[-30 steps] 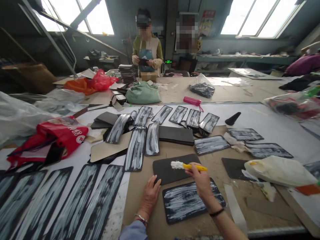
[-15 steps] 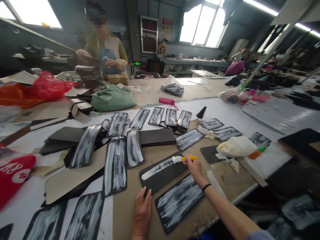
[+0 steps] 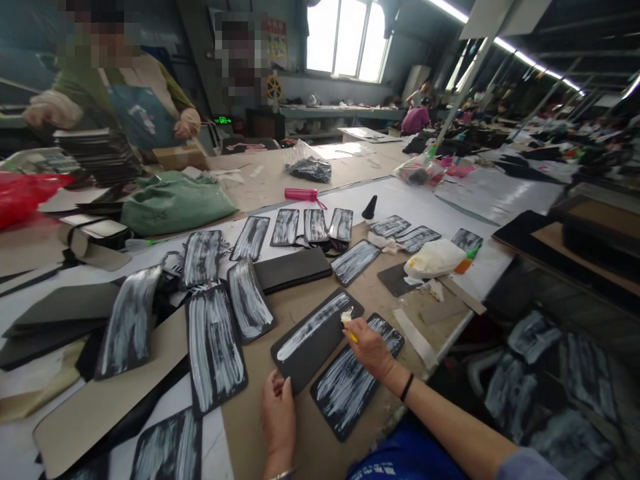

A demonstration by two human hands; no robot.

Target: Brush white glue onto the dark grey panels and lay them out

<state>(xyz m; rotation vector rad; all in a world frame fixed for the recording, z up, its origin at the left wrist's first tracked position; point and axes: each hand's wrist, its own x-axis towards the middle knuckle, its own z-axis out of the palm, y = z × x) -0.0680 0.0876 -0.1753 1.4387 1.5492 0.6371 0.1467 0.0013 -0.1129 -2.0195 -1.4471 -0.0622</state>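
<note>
My right hand [image 3: 369,348] is closed around the yellow handle of a brush [image 3: 353,335]. White paste covers the brush's head, which is over the upper right part of a dark rectangular panel [image 3: 313,343]. One white streak runs along the panel's far long side; the rest of its face is bare. At its lower left corner, my left hand [image 3: 278,410] pinches the edge between thumb and curled fingers. Just nearer to me lies another dark panel [image 3: 345,387] smeared with white, partly beneath my right hand.
Several white-smeared panels [image 3: 213,353] lie left and behind. A dark stack [image 3: 293,269] sits mid-table. To the right are a cream-coloured bag [image 3: 435,259] and scraps. A pink bottle [image 3: 301,195], a black cone [image 3: 369,207] and a green cloth bundle [image 3: 177,203] are farther back. A co-worker [image 3: 135,110] stands opposite.
The view has swung right. The brush has turned from pointing left to pointing up, still at the panel's right part. My left fingers have curled at the panel's corner. The co-worker's hands have moved apart.
</note>
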